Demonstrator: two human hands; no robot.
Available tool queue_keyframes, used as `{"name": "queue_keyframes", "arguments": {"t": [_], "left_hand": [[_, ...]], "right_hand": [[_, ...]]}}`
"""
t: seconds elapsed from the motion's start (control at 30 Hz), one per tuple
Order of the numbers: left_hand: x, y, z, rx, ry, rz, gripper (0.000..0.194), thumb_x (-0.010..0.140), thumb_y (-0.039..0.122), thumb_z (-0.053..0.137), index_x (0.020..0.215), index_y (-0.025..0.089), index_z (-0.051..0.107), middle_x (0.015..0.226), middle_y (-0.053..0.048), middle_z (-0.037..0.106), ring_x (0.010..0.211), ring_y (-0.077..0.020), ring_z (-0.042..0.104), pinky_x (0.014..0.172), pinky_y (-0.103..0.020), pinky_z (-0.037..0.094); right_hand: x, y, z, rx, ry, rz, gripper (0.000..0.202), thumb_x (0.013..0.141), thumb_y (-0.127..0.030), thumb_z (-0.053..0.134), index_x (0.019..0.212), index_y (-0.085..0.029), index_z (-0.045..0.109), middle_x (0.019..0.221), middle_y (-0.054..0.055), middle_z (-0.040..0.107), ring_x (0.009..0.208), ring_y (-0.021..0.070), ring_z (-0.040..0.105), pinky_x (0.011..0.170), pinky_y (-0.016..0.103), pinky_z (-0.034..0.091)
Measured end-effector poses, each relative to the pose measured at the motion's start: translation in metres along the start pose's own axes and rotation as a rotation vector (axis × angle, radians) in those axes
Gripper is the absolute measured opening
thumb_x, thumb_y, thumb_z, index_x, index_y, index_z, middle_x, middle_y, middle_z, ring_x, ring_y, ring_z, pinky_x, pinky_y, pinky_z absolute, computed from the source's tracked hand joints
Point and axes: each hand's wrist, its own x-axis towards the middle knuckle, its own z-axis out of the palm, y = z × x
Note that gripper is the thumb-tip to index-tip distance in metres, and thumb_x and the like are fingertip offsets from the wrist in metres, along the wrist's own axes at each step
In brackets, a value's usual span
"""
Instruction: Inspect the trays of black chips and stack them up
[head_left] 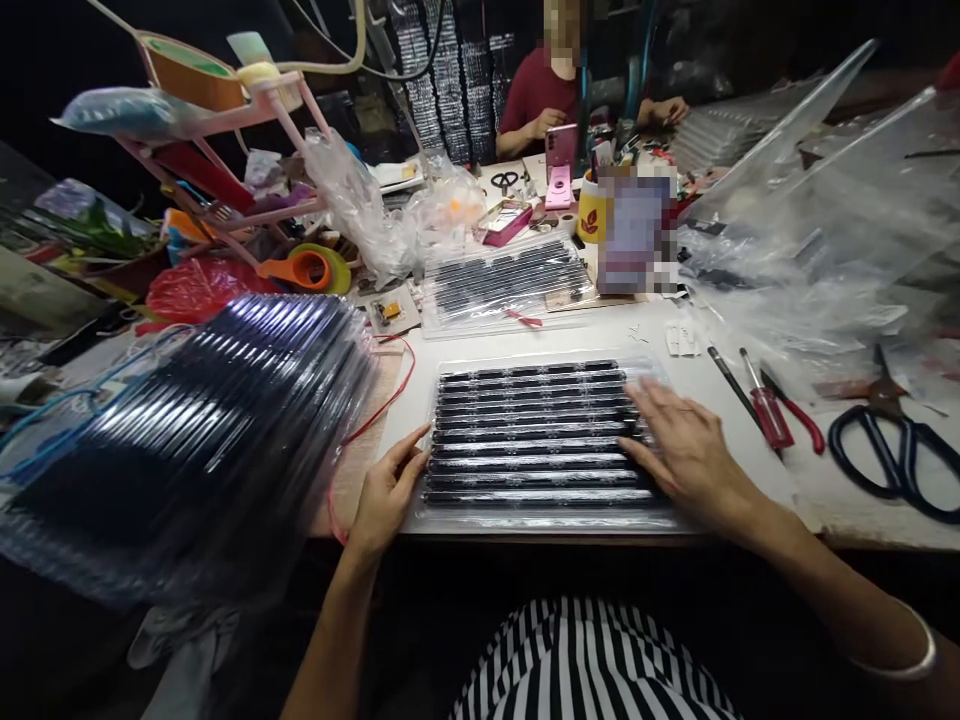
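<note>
Clear plastic, the tray (pixel 551 520) of dark strips (pixel 525 440) on the bench (pixel 592 335), probably light and bendy, is best held at both ends, edged by a curled left hand (pixel 388 490), grip unclear, and overlain by a spread right hand (pixel 684 445).

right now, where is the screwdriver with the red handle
In the head view, the red-handled screwdriver lies on the right side, to the right of the bare right hand, between a slim black pen-like stick and a curved red-handled tool.
</note>
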Motion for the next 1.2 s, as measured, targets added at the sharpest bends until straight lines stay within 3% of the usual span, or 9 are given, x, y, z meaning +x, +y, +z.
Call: {"name": "queue_keyframes", "arguments": {"t": [0.13,0.27,0.4,0.57,0.73,0.8,0.9,1.03,1.2], "left_hand": [[-0.001,-0.003,-0.001,-0.066,-0.009,0.06,0.04,0.087,0.037,0.052,0.12,0.017,0.061,0.102,-0.006,0.067,0.098,-0.0194,0.059,0.09,-0.034,0.044],[-0.002,-0.006,0.001,-0.035,-0.016,0.136,0.038,0.09,0.034,0.047,0.122,0.018,0.061,0.101,-0.007,0.065,0.102,-0.0202,0.057,0.093,-0.036,0.042],[-0.005,-0.005,0.002,0.002,-0.012,0.156,0.038,0.091,0.035,0.047,0.123,0.02,0.06,0.094,-0.007,0.064,0.096,-0.0204,0.056,0.09,-0.036,0.041],[-0.008,-0.001,0.003,0.001,0.004,0.143,0.039,0.087,0.041,0.052,0.119,0.02,0.063,0.083,-0.004,0.061,0.081,-0.0191,0.053,0.078,-0.035,0.042],[-0.009,-0.004,0.005,-0.09,0.049,0.118,0.047,0.089,0.05,0.046,0.119,0.017,0.063,0.082,-0.005,0.061,0.08,-0.0183,0.054,0.078,-0.034,0.042],[-0.009,-0.007,0.005,-0.147,0.098,0.097,0.057,0.093,0.053,0.032,0.127,0.013,0.055,0.077,-0.003,0.06,0.072,-0.0159,0.053,0.073,-0.031,0.043],[-0.009,-0.009,0.006,-0.214,0.181,0.07,0.064,0.095,0.052,0.016,0.134,0.011,0.046,0.076,-0.003,0.061,0.07,-0.0144,0.053,0.07,-0.03,0.043],[-0.01,-0.005,0.009,-0.238,0.216,0.041,0.06,0.094,0.052,0.027,0.126,0.01,0.054,0.079,-0.005,0.064,0.072,-0.0136,0.055,0.069,-0.028,0.043],[-0.009,-0.004,0.01,-0.21,0.201,0.036,0.051,0.089,0.049,0.044,0.12,0.011,0.059,0.077,-0.003,0.062,0.074,-0.0141,0.058,0.073,-0.028,0.046]], "right_hand": [[-0.005,0.02,0.006,0.065,0.083,0.306,0.061,0.091,-0.049,0.042,0.136,-0.007,0.045,0.139,0.026,0.044,0.128,0.0418,0.041,0.098,0.064,0.036],[-0.006,0.022,0.0,0.418,0.118,0.435,0.052,0.087,-0.048,0.053,0.129,-0.019,0.054,0.138,0.015,0.05,0.127,0.0336,0.045,0.105,0.055,0.037],[-0.004,0.017,-0.013,0.775,0.084,0.532,0.041,0.086,-0.045,0.057,0.123,-0.026,0.06,0.141,0.006,0.047,0.132,0.029,0.039,0.109,0.05,0.031],[-0.003,0.011,-0.025,0.977,0.156,0.512,0.029,0.088,-0.036,0.056,0.116,-0.035,0.063,0.141,-0.002,0.047,0.136,0.0253,0.033,0.113,0.051,0.019],[0.0,0.003,-0.039,1.233,0.167,0.41,0.045,0.088,-0.028,0.055,0.13,-0.042,0.048,0.153,-0.003,0.026,0.124,0.0308,0.049,0.094,0.051,0.05],[0.001,0.003,-0.043,1.29,0.151,0.366,0.055,0.088,-0.024,0.052,0.137,-0.044,0.035,0.153,0.001,0.026,0.118,0.0313,0.055,0.09,0.053,0.053],[0.001,0.006,-0.043,1.302,0.225,0.325,0.057,0.091,-0.022,0.042,0.143,-0.038,0.025,0.147,0.007,0.038,0.121,0.03,0.052,0.098,0.055,0.046],[-0.007,0.013,-0.039,1.262,0.377,0.35,0.049,0.097,-0.031,0.022,0.143,-0.024,0.035,0.149,0.009,0.036,0.134,0.0265,0.035,0.11,0.046,0.034],[-0.025,0.02,-0.032,1.219,0.292,0.405,0.049,0.096,-0.037,0.02,0.142,-0.035,0.037,0.144,0.001,0.042,0.126,0.0308,0.046,0.095,0.055,0.05]]}}
